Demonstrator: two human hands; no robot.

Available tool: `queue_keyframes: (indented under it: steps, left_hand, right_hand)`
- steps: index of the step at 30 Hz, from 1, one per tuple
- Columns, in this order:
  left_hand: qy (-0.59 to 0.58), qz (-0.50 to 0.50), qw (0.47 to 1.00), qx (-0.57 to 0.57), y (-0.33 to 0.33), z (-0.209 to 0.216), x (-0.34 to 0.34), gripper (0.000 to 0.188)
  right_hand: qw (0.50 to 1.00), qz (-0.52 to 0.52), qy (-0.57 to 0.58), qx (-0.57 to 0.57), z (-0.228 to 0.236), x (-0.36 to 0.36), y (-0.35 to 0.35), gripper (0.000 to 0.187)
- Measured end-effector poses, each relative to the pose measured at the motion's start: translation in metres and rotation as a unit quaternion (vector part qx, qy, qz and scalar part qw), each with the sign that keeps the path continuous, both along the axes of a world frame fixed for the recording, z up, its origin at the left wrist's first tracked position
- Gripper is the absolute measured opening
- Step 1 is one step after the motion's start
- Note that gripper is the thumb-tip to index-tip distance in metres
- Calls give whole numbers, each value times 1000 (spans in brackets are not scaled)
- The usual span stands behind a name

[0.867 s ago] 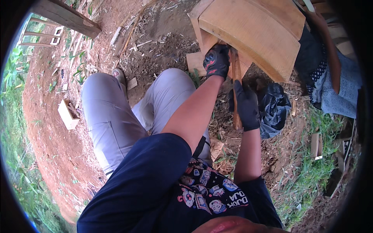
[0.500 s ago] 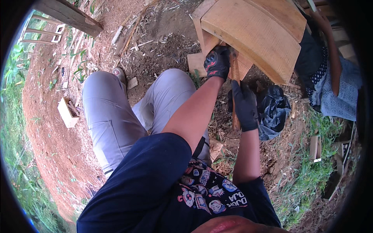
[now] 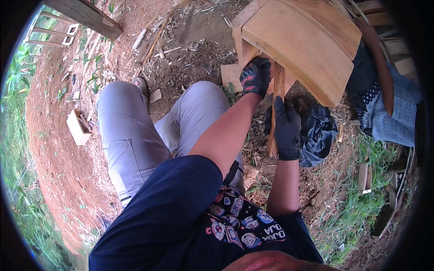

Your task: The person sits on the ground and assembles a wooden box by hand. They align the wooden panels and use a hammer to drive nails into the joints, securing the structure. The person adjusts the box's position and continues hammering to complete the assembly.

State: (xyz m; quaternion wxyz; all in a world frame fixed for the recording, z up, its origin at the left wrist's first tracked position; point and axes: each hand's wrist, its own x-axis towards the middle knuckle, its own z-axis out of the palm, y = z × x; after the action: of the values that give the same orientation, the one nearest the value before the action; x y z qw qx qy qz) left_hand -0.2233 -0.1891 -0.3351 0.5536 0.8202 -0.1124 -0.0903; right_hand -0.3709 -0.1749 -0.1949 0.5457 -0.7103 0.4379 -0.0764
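A wooden box (image 3: 296, 49) made of pale boards stands tilted at the upper right. My left hand (image 3: 255, 77), in a black glove with red marks, is at its near lower edge with fingers curled. What those fingers pinch, if anything, is hidden. My right hand (image 3: 286, 128), in a plain dark glove, is closed round the wooden handle (image 3: 279, 80) of a tool. The handle's upper end meets the shadow under the box, and I cannot see the tool's head. Beside my right hand lies a crumpled black plastic bag (image 3: 318, 131).
Another person's arm (image 3: 379, 67) and blue patterned clothing (image 3: 395, 106) are right of the box. A small wooden box with scraps (image 3: 78, 128) sits at left. A timber post (image 3: 86, 18) leans in at upper left. Flat wood pieces (image 3: 231, 77) lie by the box.
The wooden box has shifted slightly right and down. My left hand has moved a little with it. My right hand and the tool handle have come slightly lower, and the handle's upper end looks different.
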Motion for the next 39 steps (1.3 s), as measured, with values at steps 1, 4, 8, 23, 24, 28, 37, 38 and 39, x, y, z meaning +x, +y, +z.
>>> queue_keyframes:
  steps: [1, 4, 8, 23, 24, 28, 37, 38, 39]
  left_hand:
    - [2, 0, 1000, -2, -1, -5, 1, 23]
    - [2, -19, 1000, 21, -3, -10, 1, 21]
    - [8, -24, 999, 24, 0, -5, 3, 24]
    - [-10, -5, 1000, 28, 0, -4, -1, 36]
    - [2, -19, 999, 38, 0, 5, -2, 35]
    - [-19, 7, 999, 48, 6, -1, 3, 31]
    - [48, -82, 994, 60, 11, 26, 6, 29]
    - [59, -69, 995, 42, 13, 14, 7, 29]
    - [70, -56, 996, 24, 13, 3, 9, 28]
  right_hand:
    - [1000, 6, 0, -13, -2, 1, 1, 41]
    - [994, 40, 31, -100, -27, -3, -6, 41]
    - [988, 48, 30, -145, -31, -4, -17, 45]
    - [979, 42, -13, -198, -57, -10, -10, 50]
    - [957, 73, -7, -280, -74, -16, -19, 49]
    - [997, 19, -1, -79, -26, 2, 2, 47]
    - [992, 15, -8, -128, -31, 2, -7, 45]
    - [998, -7, 2, -64, -12, 3, 4, 47]
    - [1000, -29, 13, 0, -2, 4, 12, 49]
